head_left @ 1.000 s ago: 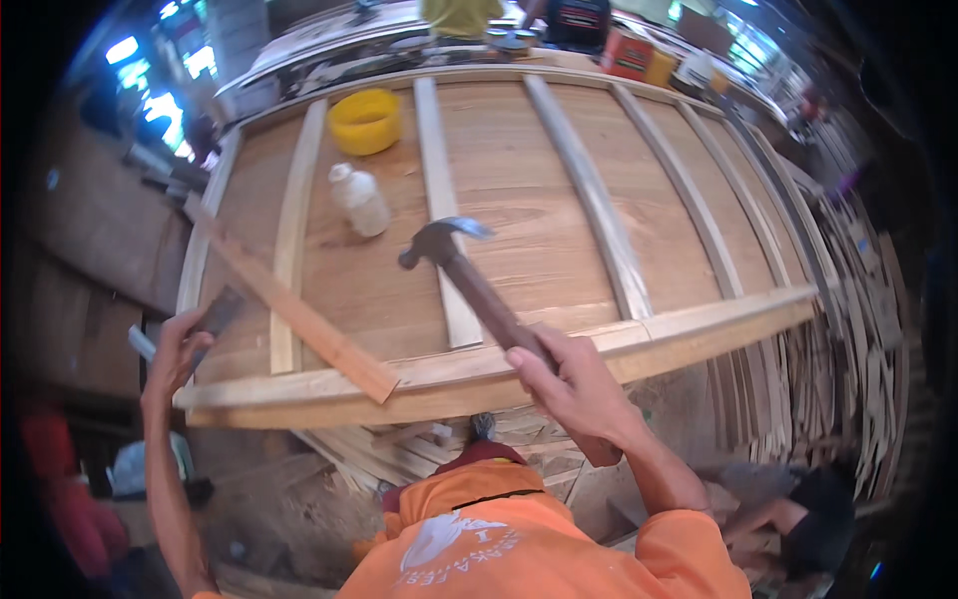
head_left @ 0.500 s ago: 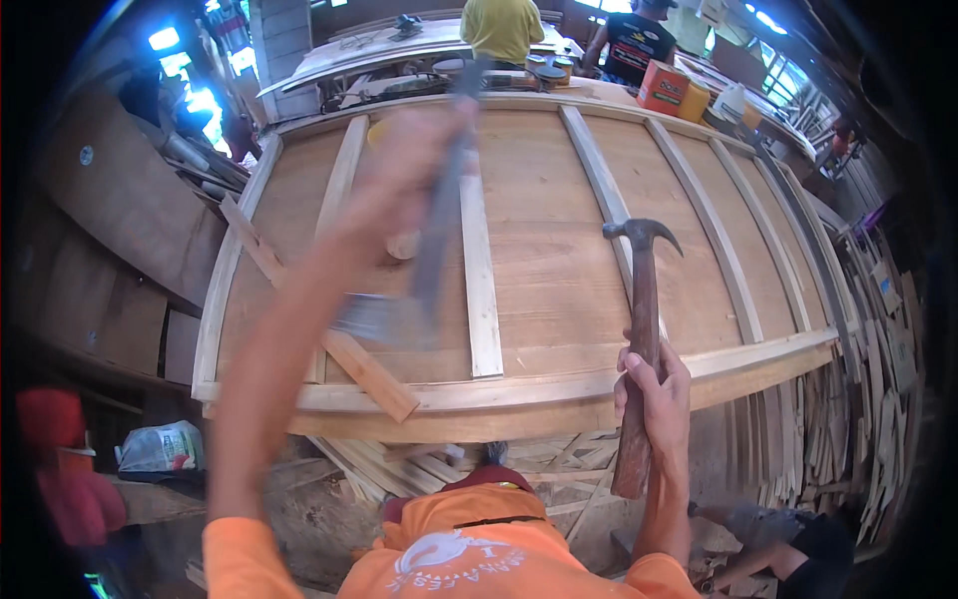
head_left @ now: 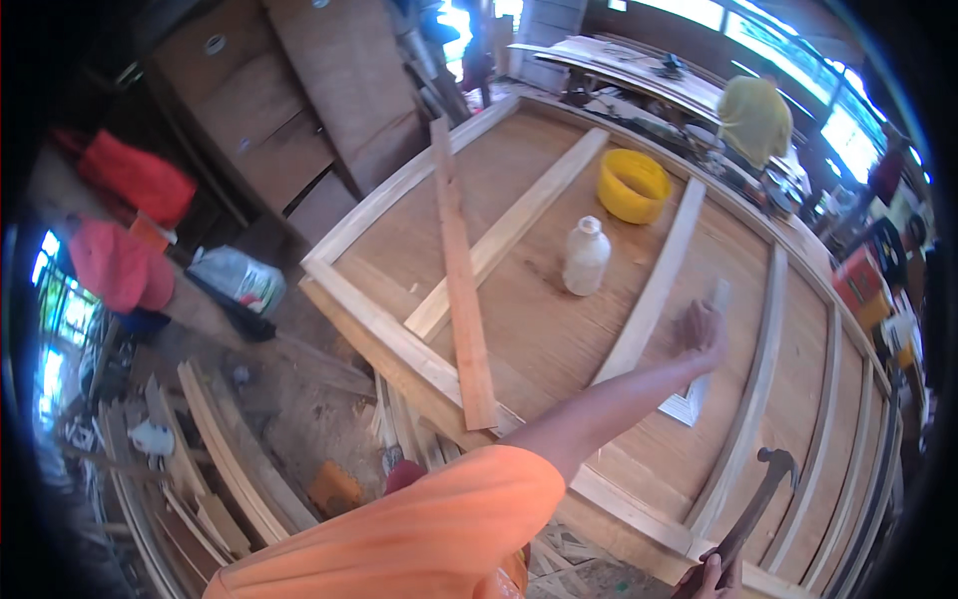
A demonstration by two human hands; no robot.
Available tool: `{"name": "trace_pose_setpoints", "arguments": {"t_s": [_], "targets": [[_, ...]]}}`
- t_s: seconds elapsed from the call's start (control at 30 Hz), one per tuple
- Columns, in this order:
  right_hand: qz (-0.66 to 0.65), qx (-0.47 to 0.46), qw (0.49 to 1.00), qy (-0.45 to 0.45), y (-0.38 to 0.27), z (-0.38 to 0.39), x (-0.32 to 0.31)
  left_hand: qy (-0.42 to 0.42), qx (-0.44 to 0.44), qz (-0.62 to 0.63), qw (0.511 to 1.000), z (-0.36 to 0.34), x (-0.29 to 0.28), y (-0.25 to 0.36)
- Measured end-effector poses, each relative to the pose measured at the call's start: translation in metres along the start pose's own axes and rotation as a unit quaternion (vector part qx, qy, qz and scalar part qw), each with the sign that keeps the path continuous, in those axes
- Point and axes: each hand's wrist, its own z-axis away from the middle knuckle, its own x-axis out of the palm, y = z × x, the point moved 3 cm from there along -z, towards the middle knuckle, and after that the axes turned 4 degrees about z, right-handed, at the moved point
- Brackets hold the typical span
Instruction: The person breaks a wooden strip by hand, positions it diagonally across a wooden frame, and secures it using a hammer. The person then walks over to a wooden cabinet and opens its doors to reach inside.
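My right hand (head_left: 713, 576), at the lower edge, is closed round the wooden handle of a claw hammer (head_left: 758, 504); its head points up and away over the panel. My left hand (head_left: 702, 329) reaches across the framed plywood panel (head_left: 519, 210) and is closed on a flat metal carpenter's square (head_left: 683, 407), blurred and partly hidden by the hand and forearm. Pale wooden battens (head_left: 654, 285) cross the panel. Left of my left hand stand a whitish plastic bottle (head_left: 587, 262) and a round yellow container (head_left: 634, 190). A loose wooden strip (head_left: 461, 299) lies slantwise over the panel's left end.
Wooden boards (head_left: 235, 469) lie on the floor at the left, near a clear plastic jug (head_left: 239, 280). Brown panels (head_left: 259, 110) lean at the far left. A person in a yellow top (head_left: 754, 120) stands beyond the panel, near a cluttered bench (head_left: 639, 65).
My view has swung left, bringing the bottle and yellow container into sight. My left hand, raised with the square before, is now lower over the panel. The hammer stays in my right hand.
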Motion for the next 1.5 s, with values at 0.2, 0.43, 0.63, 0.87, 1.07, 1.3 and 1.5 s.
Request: {"name": "trace_pose_setpoints", "arguments": {"t_s": [0.2,0.43,0.63,0.87,1.07,1.3,1.5], "targets": [[0.09,-0.051,0.995,-0.013,-0.001,-0.086,-0.01,-0.278,0.188,0.177,0.925,0.134,-0.139,0.097],[0.244,-0.238,0.936,-0.09,-0.034,-0.249,0.127,-0.62,-0.099,0.126,0.768,0.195,-0.463,-0.019],[0.434,-0.306,0.847,0.0,-0.018,-0.331,0.167,-0.223,-0.171,-0.288,0.916,0.29,-0.587,-0.222],[0.456,-0.445,0.77,-0.033,-0.005,-0.403,0.125,-0.172,-0.174,-0.298,0.923,0.479,-0.669,-0.433],[0.214,-0.501,0.799,-0.254,-0.136,-0.125,0.231,0.135,-0.437,-0.185,0.87,0.724,-0.653,-0.445],[0.102,-0.309,0.428,-0.843,-0.158,0.141,0.335,-0.193,-0.672,0.089,0.709,0.767,-0.584,-0.44],[0.207,-0.242,0.508,-0.8,-0.154,0.295,0.456,-0.032,-0.612,0.045,0.789,0.756,-0.732,-0.52]]}}
